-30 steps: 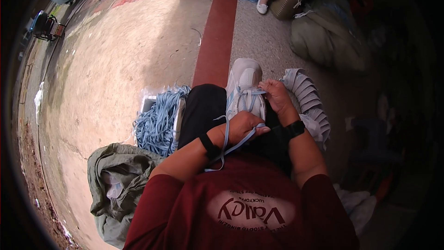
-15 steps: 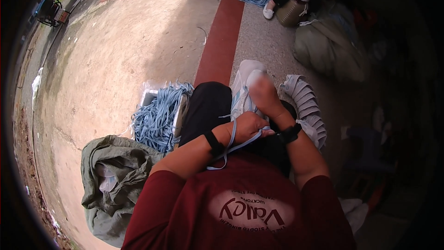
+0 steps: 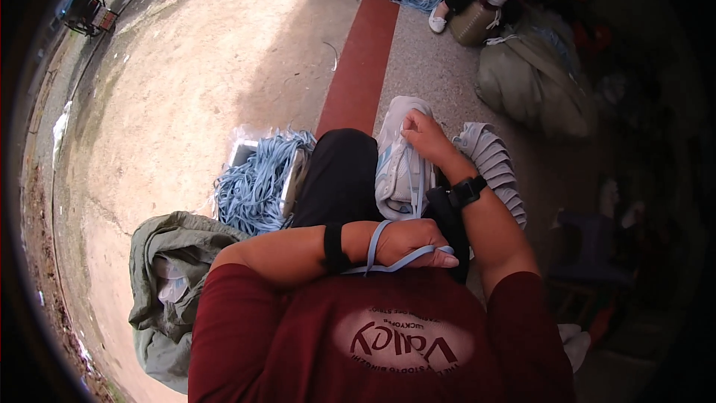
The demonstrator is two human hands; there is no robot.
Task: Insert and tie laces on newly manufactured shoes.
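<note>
Sneaker (image 3: 399, 164) on lap, centre frame; concrete floor (image 3: 186, 89); box (image 3: 257, 179) of blue laces; right hand (image 3: 425, 134) gripping sneaker, left hand (image 3: 410, 242) clamped on lace (image 3: 388, 257).

The flat blue lace (image 3: 388, 254) looks like matt woven cloth, the pale shoe (image 3: 399, 164) smooth with a faint sheen (synthetic or leather, hard to tell), the green sack (image 3: 168, 269) coarse crumpled cloth, the floor (image 3: 201, 82) rough bare concrete beside a painted, smoother red stripe (image 3: 358, 67).
</note>
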